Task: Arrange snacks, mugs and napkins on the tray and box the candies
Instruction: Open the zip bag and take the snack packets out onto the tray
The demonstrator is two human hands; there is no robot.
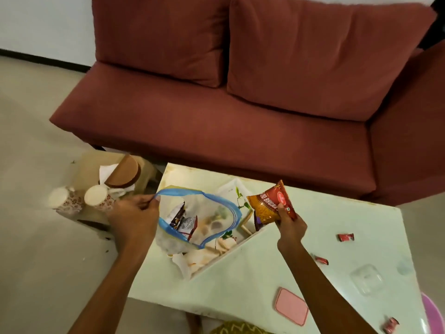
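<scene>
My left hand (134,213) pinches the blue rim of a clear zip bag (204,220) and holds it open over the tray (246,226). Inside the bag lie several small snack packets (183,219). My right hand (290,224) grips a red-and-orange snack packet (269,206) just right of the bag's mouth. Two floral mugs (65,200) and a brown napkin holder (125,172) with white napkins stand on a small stool at the left. Red-wrapped candies (345,236) lie scattered on the table's right side, near a clear box (366,278) and its pink lid (291,306).
The pale table (325,218) stands in front of a maroon sofa (216,112). A low beige stool (91,165) sits left of the table. A pink-purple object (433,312) shows at the lower right edge. Crumpled paper lies beside the tray.
</scene>
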